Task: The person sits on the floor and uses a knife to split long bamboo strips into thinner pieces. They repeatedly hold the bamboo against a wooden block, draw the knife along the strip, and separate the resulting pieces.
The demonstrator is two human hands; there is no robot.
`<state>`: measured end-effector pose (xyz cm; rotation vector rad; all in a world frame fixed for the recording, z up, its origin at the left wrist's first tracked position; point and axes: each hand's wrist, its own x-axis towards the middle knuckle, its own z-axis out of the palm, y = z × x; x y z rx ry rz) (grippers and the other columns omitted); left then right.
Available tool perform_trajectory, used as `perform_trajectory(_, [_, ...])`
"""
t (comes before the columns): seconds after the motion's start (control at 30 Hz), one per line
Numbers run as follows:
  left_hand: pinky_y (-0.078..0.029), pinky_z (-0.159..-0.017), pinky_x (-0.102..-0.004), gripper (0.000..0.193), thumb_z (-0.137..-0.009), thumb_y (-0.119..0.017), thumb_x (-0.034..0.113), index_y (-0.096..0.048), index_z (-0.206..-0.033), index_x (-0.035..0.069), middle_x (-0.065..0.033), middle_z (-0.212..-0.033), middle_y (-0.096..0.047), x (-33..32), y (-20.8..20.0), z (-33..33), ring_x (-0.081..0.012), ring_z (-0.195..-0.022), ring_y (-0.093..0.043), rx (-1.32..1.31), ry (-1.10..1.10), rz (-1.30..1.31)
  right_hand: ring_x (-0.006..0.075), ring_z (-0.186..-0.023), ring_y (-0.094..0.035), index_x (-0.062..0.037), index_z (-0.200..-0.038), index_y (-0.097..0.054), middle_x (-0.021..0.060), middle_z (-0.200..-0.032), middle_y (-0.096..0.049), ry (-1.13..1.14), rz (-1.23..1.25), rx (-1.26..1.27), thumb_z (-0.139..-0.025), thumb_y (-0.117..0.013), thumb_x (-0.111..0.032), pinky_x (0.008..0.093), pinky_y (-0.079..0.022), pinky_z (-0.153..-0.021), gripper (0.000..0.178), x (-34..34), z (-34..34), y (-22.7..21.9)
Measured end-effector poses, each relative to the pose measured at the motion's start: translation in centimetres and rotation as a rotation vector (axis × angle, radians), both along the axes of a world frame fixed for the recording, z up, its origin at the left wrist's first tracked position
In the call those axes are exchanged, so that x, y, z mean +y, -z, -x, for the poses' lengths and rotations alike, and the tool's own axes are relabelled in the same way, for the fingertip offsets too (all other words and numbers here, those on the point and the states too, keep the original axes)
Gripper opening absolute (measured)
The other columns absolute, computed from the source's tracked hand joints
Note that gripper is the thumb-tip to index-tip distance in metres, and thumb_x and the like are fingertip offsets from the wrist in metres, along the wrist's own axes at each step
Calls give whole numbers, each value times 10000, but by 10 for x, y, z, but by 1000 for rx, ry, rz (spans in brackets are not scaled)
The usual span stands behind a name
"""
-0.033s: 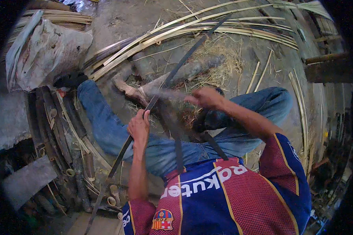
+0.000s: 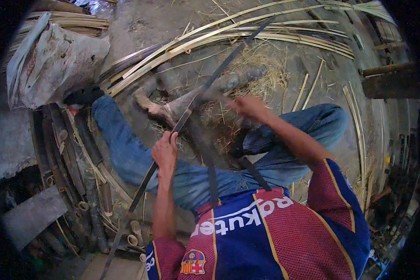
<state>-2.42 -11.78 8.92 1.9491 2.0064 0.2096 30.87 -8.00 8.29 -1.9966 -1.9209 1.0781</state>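
A long dark bamboo strip (image 2: 228,58) slants from the lower left up to the far right. My left hand (image 2: 164,151) is closed around it near the middle, above my left thigh. Beyond that hand, the strip passes over a thick wooden log (image 2: 184,106) lying on the ground. My right hand (image 2: 249,111) is closed on the handle end of a knife (image 2: 214,95). Motion smears its blade, which points left toward the strip; whether they touch I cannot tell. Fingers hide most of the handle.
Pale split bamboo strips (image 2: 186,44) lie across the far ground. Curly shavings (image 2: 275,70) are heaped beyond the log. My legs in jeans (image 2: 126,140) are spread around the work. Dark bamboo poles (image 2: 56,135) line the left side, below a whitish sack (image 2: 60,60).
My right hand has shifted slightly, and the knife blade has swung from nearly level to tilted up at its left end. My left hand and the strip stay in place.
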Motion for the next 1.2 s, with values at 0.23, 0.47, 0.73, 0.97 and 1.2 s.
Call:
perform_trajectory(0.23, [-437,-599,-543,341,-952,-550,436,-630,-883,112,-206,-734,-648,5,0,-2,-447,-723,-616,-63,24,14,372,-537,-580,9,-728,-699,260,-610,-586,-308,-205,-237,-932,-530,-566,483,-458,-562,633,41,-67,45])
perform_trajectory(0.47, [-436,-576,-526,337,-955,-550,430,-637,-874,115,-193,-703,-642,1,-2,-1,-430,-696,-613,-14,73,-72,458,-743,-640,38,-763,-692,283,-766,-645,-98,-76,-273,-925,-463,-639,517,-502,-698,733,89,-115,40])
perform_trajectory(0.73, [-427,-575,-533,319,-955,-552,428,-647,-877,134,-184,-691,-637,7,-6,-13,-429,-693,-613,-22,52,-47,454,-671,-640,65,-708,-672,290,-688,-630,-118,-107,-362,-911,-465,-665,511,-514,-662,786,114,-150,52])
perform_trajectory(0.97, [-429,-575,-537,334,-950,-553,444,-650,-886,131,-186,-709,-645,5,5,-6,-438,-695,-614,14,7,13,438,-731,-658,31,-747,-705,261,-761,-669,-202,-16,-423,-903,-480,-668,495,-523,-710,750,132,-158,29])
perform_trajectory(1.2, [-434,-594,-538,337,-946,-557,451,-659,-908,132,-191,-726,-653,8,3,-5,-444,-695,-613,66,-19,115,428,-789,-666,32,-814,-717,260,-775,-672,-158,-109,-524,-931,-457,-620,498,-532,-740,711,124,-166,28])
